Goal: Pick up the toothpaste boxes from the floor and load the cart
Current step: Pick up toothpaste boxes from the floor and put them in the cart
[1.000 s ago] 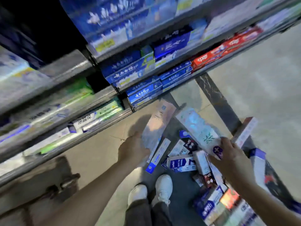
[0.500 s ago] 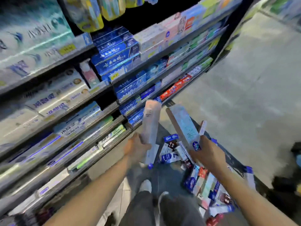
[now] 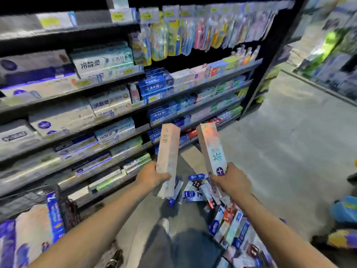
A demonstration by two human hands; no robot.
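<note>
My left hand [image 3: 150,176] grips a long pale pink toothpaste box [image 3: 167,149] by its lower part, held upright. My right hand [image 3: 231,180] grips a second long box [image 3: 210,149], pale with a blue round mark near the bottom, also upright and leaning slightly left. Below and between the hands, several toothpaste boxes [image 3: 195,192] lie scattered on the floor, with more [image 3: 231,227] in a heap under my right forearm. At the lower left, the cart [image 3: 67,207] shows a dark mesh wall, with boxes [image 3: 32,235] stacked inside it.
Store shelves [image 3: 116,120] full of toothpaste boxes run along the left and centre, with hanging toothbrush packs [image 3: 193,29] above. Grey floor [image 3: 289,151] stretches to the right. My legs and shoe [image 3: 166,225] are below. Blue and yellow items [image 3: 343,209] sit at the right edge.
The view has lifted from the floor pile toward the shelves. Both hands have risen with their boxes, which now stand more upright. The cart has come into view at the lower left.
</note>
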